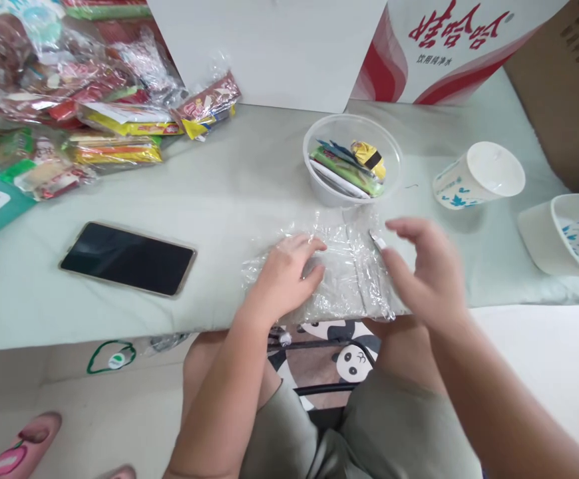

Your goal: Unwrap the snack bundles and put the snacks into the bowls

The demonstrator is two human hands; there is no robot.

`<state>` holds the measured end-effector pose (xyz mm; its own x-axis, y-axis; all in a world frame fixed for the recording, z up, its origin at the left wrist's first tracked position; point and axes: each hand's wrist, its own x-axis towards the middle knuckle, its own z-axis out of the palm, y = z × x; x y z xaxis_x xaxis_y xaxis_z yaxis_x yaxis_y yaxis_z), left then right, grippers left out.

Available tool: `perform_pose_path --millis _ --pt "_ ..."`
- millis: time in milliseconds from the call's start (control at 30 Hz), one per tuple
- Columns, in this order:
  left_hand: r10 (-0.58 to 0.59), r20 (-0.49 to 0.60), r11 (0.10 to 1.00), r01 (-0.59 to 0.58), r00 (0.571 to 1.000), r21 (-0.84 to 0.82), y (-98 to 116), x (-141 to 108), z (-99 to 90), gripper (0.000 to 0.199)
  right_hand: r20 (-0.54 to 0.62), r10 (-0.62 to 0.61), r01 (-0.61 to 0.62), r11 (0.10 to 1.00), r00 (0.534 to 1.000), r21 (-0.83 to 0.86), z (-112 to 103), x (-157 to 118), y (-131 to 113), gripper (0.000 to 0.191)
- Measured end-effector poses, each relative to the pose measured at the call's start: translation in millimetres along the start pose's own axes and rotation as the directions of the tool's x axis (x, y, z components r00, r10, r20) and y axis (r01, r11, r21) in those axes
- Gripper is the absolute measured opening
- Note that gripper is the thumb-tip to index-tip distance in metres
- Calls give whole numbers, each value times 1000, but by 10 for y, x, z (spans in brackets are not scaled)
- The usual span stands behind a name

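A crinkled clear plastic bag [342,273] lies flat at the table's front edge, with a seam running down its right part. My left hand [289,273] rests on the bag's left side, its thumb and fingers apart. My right hand [426,266] is at the bag's right edge, slightly blurred, with a wide gap between thumb and forefinger. By the tip of the right thumb shows a small white strip [377,241]; whether the thumb touches it I cannot make out. Just behind the bag stands a round clear plastic tub [314,183] with several small wrapped packets in it.
A phone [128,258] lies at left. Several packaged snacks [114,120] are heaped at the back left. On the right are a tilted paper cup [462,179] and another white cup [539,233]. A white-and-red carton [269,53] stands along the back.
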<state>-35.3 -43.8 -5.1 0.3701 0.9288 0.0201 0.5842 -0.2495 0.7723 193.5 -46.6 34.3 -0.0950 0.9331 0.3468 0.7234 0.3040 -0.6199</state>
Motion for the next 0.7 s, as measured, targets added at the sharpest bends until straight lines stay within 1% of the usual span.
perform_pose_path --millis 33,67,100,133,167,200,233,300,367,433,500,533,567,600,633,667,700 --pt "-12 7 1000 12 1000 -3 6 0 -1 25 2 67 -67 998 998 18 16 -235 7 25" --pt "-26 19 1000 26 999 -3 16 -3 -5 26 -19 181 -180 983 983 43 28 -434 14 22" --pt "-41 37 999 41 998 0 31 -10 -11 27 -62 322 -318 945 945 73 35 -587 20 21" --pt "-55 62 998 55 997 8 52 -23 -21 29 -75 446 -439 894 892 88 35 -693 26 21" --pt "-69 92 997 67 993 23 80 -40 -34 31 -63 535 -530 844 843 82 28 -753 31 24" --pt "-83 127 996 78 988 44 115 -61 -50 34 -32 587 -585 809 809 54 15 -775 34 28" --pt "-99 163 994 88 982 71 157 -85 -69 37 14 608 -608 794 794 5 0 -770 35 34" --pt "-136 227 986 110 964 126 255 -137 -112 43 105 599 -591 800 794 -104 -24 -718 34 47" --pt "-170 268 978 129 948 164 352 -185 -157 48 155 587 -560 807 794 -187 -21 -668 30 53" --pt "-182 278 976 140 943 165 424 -219 -199 49 172 586 -543 805 792 -239 13 -651 28 50" --pt "-162 256 984 136 953 119 446 -233 -237 47 166 565 -519 817 808 -253 57 -662 34 41" --pt "-148 217 988 134 965 79 435 -233 -253 44 152 537 -496 835 830 -239 74 -668 41 37" --pt "-133 157 991 130 979 34 410 -229 -266 40 132 494 -462 861 859 -213 82 -671 49 32" --pt "-118 69 993 119 991 -11 375 -221 -278 35 107 441 -419 890 891 -178 79 -666 61 28" --pt "-103 -41 994 101 994 -45 332 -209 -287 30 81 382 -369 919 921 -140 62 -649 75 24" --pt "-79 -155 996 71 985 -56 286 -194 -294 25 58 320 -314 944 946 -100 29 -619 91 21" --pt "-43 -257 999 34 965 -41 240 -174 -299 21 45 259 -256 965 965 -64 -18 -575 109 21"
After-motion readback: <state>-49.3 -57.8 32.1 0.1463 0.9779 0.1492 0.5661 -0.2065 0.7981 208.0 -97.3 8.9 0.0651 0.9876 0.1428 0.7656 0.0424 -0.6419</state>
